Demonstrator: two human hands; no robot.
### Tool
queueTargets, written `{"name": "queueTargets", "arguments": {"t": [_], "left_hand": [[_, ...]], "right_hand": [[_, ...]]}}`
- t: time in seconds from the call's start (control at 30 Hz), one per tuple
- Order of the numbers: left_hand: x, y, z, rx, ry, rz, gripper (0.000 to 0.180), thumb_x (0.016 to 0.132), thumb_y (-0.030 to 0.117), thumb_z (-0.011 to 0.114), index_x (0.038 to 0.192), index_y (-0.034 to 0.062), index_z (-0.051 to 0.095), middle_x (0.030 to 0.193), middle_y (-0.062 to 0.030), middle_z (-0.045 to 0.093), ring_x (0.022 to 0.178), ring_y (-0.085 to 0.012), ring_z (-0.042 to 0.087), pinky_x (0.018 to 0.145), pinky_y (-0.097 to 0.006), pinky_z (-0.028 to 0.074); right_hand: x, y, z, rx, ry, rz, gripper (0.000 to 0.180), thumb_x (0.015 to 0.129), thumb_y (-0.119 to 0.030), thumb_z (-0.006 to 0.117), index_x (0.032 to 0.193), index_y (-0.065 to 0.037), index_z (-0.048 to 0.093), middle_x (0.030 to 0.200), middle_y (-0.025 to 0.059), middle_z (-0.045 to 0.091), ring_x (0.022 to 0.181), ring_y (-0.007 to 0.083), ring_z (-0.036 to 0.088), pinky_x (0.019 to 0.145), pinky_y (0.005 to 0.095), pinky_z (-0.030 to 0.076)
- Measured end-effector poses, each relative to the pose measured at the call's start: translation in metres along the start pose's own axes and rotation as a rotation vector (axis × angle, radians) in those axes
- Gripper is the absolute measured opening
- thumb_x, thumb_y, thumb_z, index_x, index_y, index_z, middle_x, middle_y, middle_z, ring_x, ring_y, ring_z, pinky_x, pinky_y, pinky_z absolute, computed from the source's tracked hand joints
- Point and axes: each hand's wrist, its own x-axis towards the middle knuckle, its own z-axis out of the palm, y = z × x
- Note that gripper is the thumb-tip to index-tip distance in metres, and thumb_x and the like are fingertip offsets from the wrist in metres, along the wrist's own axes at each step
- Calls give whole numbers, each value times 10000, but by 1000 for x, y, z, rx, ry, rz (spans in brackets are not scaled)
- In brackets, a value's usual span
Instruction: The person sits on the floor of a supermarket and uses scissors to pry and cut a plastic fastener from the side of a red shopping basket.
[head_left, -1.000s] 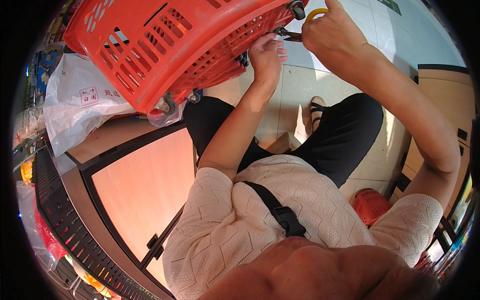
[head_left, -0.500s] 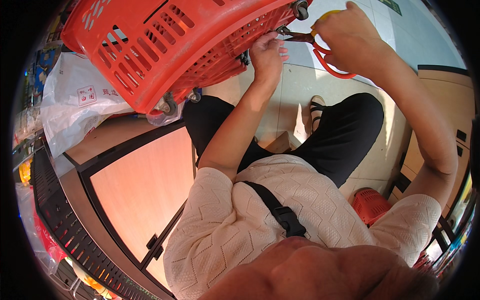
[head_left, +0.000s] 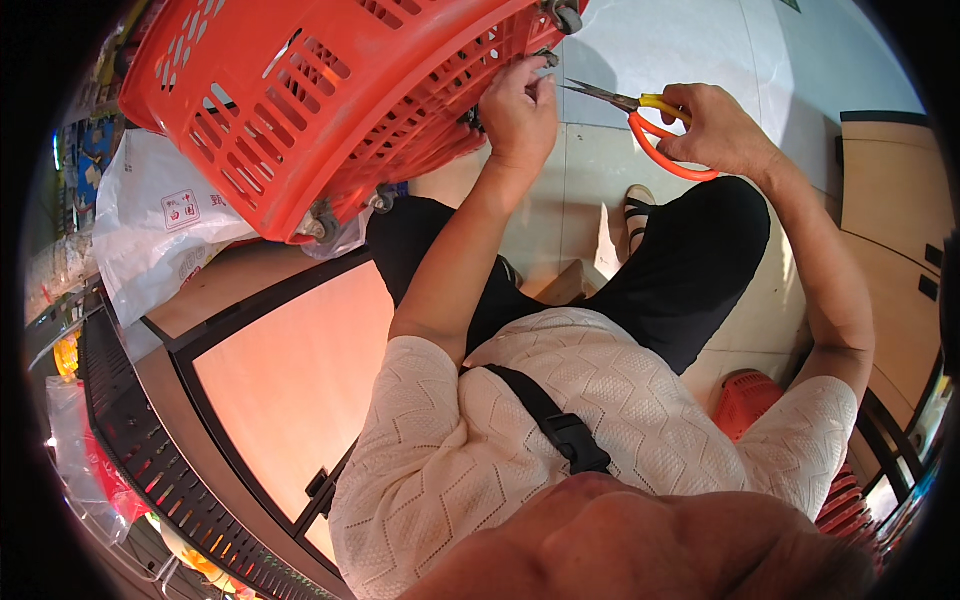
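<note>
A red plastic shopping basket [head_left: 330,130] with slotted sides lies tipped over at the upper left, its underside and small caster wheels [head_left: 567,18] turned toward the right. My left hand [head_left: 520,112] is against the basket's bottom edge, fingers bent and drawn together beside a small dark wheel fitting [head_left: 547,58]. What sits between those fingertips is too small to make out. In my right hand [head_left: 715,130] is a pair of scissors [head_left: 627,102] with one yellow and one orange handle loop. Their pointed blades are slightly parted and aim at my left hand without touching it.
A white plastic bag [head_left: 160,215] lies left of the basket, on a wooden cabinet [head_left: 290,370] with black trim. Another light wooden cabinet [head_left: 885,190] stands at the right. A second red basket [head_left: 745,400] is on the floor behind my right elbow.
My right hand has drawn the scissors back from the basket's wheel, toward me. My left hand and the basket have shifted a little to the left.
</note>
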Motion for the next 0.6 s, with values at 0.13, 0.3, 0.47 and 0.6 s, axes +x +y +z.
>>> {"name": "queueTargets", "arguments": {"t": [0.13,0.3,0.47,0.6], "left_hand": [[5,0,-2,148,16,149,176,719,22,712,892,3,680,719,-100,642,583,-183,602,560,-287,480],[7,6,1,186,36,156,142,709,24,722,846,14,684,741,-112,650,597,-205,615,563,-306,490],[10,1,3,214,76,283,123,721,25,712,841,21,686,775,-121,661,646,-242,631,595,-330,504],[11,2,2,183,80,346,105,725,14,695,829,24,679,776,-127,656,688,-284,631,621,-351,505]], "right_hand": [[-5,8,-1,88,-33,67,352,650,-228,674,867,42,612,660,138,565,608,229,536,590,330,431],[-7,28,8,265,-16,131,289,714,-221,682,855,25,625,671,72,569,623,158,539,593,301,426],[-4,32,28,933,3,245,215,775,-220,705,810,-27,617,634,-6,524,532,64,435,466,229,335],[5,27,47,1272,-34,282,229,801,-219,724,863,-25,618,591,-31,481,445,25,333,379,193,222]]}}
